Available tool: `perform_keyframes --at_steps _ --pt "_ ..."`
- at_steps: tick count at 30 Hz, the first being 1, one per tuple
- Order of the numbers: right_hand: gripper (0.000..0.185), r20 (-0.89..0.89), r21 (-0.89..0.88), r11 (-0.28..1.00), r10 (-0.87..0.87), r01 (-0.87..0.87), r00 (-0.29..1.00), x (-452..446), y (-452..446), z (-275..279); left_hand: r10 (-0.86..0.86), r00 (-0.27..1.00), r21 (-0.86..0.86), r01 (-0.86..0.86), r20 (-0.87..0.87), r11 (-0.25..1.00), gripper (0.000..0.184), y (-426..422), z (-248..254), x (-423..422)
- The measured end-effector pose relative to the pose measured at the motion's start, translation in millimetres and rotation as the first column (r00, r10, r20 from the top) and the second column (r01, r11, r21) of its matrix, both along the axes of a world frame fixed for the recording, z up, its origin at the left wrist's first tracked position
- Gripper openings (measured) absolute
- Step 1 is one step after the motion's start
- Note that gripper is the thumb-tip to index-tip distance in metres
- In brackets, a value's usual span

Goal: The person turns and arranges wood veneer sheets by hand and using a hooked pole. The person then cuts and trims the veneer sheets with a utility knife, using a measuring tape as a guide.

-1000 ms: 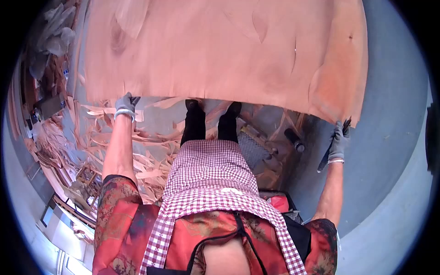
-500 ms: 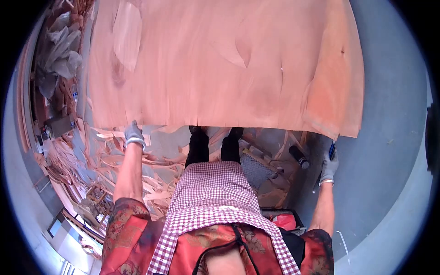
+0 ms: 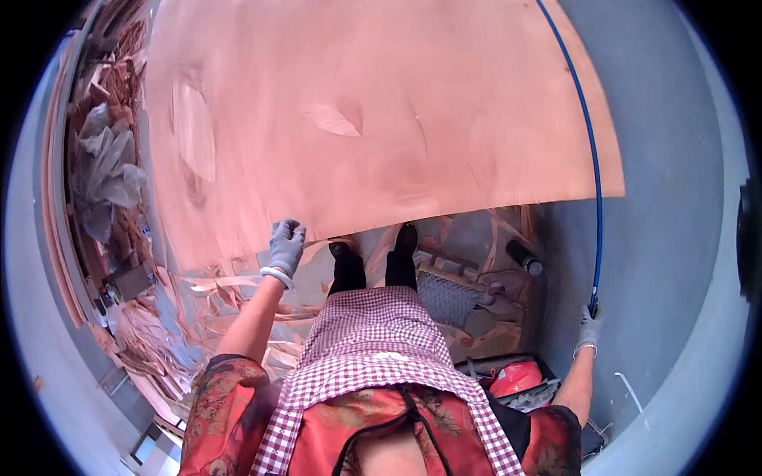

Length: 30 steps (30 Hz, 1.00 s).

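A large thin sheet of pinkish wood veneer (image 3: 381, 95) spreads out in front of me, with pale leaf-shaped patches and small splits. My left hand (image 3: 286, 247), in a grey glove, is at the sheet's near edge with its fingers curled closed. Whether it pinches the veneer or something small, I cannot make out. Off to the right, my gloved right hand (image 3: 589, 327) is wrapped round the lower end of a long thin blue rod (image 3: 589, 135). The rod reaches away from me along the sheet's right side, its far end out of view.
Torn veneer scraps (image 3: 151, 341) litter the floor. Crumpled clear plastic (image 3: 109, 170) lies at the left. By my feet are a woven grey seat (image 3: 448, 295) and a dark bottle (image 3: 524, 258). A bin holding a red item (image 3: 514, 378) stands near my right side.
The orange strip along the sheet's right side is gone from view. The blue rod now extends forward from my right hand. My left hand has shifted right along the edge.
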State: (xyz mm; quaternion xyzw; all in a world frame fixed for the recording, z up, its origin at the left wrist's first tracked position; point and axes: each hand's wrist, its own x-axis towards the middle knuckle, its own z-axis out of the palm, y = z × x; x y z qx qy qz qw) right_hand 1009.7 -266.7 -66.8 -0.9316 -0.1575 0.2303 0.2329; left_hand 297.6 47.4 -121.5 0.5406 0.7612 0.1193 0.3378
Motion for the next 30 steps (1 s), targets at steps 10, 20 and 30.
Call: perform_keyframes --at_steps 10,20,30 --pt "0.017 -0.470 0.263 0.958 0.022 0.116 0.882 -179.3 147.1 27.6 -0.194 0.968 -0.157 0.219 0.161 0.963 0.019 15.9 18.4 48.4" --pt "0.025 -0.358 0.355 0.912 0.335 -0.205 0.872 -250.1 241.7 -34.2 -0.287 0.912 -0.208 0.354 0.294 0.912 0.019 50.1 32.4 2.1" --pt "0.014 -0.656 0.365 0.926 0.183 0.096 0.733 -374.0 373.7 -65.7 -0.039 0.796 -0.381 0.331 0.604 0.863 0.028 137.7 40.9 60.8"
